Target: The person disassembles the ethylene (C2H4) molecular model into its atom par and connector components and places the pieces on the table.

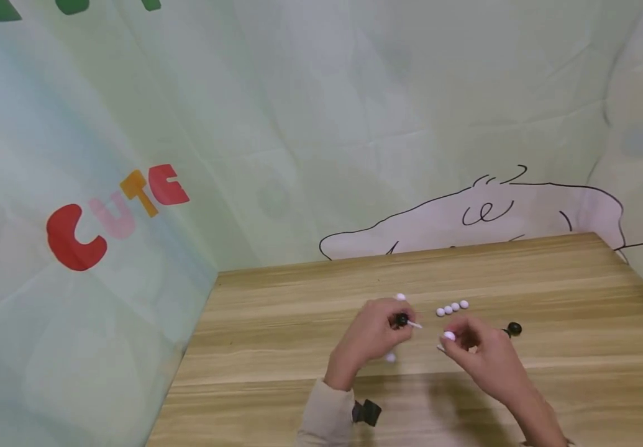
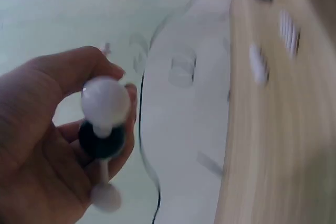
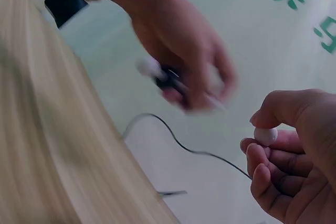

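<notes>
My left hand grips a ball-and-stick model: a black ball joined by pale sticks to a white ball and another white ball. In the head view a bare white stick juts from the black ball toward the right hand. My right hand pinches a small white ball between thumb and fingertips, its other fingers curled below. The two hands are a short gap apart above the table. In the right wrist view the left hand and its model are blurred.
On the wooden table a row of several white balls lies beyond the hands. A black ball lies just past the right hand. White sticks lie near the balls in the left wrist view. A printed cloth hangs behind the table.
</notes>
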A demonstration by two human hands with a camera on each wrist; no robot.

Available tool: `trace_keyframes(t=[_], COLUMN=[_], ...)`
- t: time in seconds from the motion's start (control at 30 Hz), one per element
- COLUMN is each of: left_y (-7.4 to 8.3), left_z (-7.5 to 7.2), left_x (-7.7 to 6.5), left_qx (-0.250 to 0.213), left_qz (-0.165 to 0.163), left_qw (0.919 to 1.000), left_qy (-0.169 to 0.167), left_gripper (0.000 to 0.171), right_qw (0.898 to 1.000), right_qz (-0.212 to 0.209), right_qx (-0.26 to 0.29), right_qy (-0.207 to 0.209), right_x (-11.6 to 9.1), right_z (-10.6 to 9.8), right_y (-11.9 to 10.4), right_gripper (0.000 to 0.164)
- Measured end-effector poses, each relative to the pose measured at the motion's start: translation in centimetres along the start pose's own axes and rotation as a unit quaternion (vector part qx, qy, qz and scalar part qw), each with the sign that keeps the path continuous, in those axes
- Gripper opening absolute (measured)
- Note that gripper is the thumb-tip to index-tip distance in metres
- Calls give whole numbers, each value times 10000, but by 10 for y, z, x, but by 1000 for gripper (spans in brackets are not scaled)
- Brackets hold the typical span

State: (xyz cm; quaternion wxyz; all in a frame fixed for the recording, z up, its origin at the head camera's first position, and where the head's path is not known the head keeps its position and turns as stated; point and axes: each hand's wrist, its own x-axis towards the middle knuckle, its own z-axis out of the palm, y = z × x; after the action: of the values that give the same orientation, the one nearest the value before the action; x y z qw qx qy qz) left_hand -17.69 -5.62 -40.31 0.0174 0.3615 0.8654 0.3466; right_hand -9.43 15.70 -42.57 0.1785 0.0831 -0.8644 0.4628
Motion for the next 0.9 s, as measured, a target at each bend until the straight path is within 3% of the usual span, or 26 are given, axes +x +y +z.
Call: trace_keyframes(t=[0.1,0.2,0.33,0.57,0.7,0.9], left_y=[-15,-25,-27,-22,-16,-10], left_z=[-18,-32,-31,-17,-15,-15], left_x=[-7,-11,-13,-17,-17,-17], left_qx=[116,-122,-431,-971,-1095,-1026], left_qz=[-562,-845,-916,-967,-931,-858], left_qw=[9974,9944,9941,9906,9895,9908], left_qy=[433,615,402,-5,-111,-189], left_gripper=[2,3,10,21,23,23], right_qw=[9982,9935,9860,9748,9663,9595], right_qz=[507,866,961,792,830,802], right_qx=[-265,-742,-1259,-1711,-1955,-2255], right_qy=[199,12,-512,-1192,-1454,-1483], right_x=[2,15,42,73,80,84], right_z=[-20,-38,-41,-20,-13,-7], right_y=[10,27,59,110,120,120], right_gripper=[10,19,25,21,15,9])
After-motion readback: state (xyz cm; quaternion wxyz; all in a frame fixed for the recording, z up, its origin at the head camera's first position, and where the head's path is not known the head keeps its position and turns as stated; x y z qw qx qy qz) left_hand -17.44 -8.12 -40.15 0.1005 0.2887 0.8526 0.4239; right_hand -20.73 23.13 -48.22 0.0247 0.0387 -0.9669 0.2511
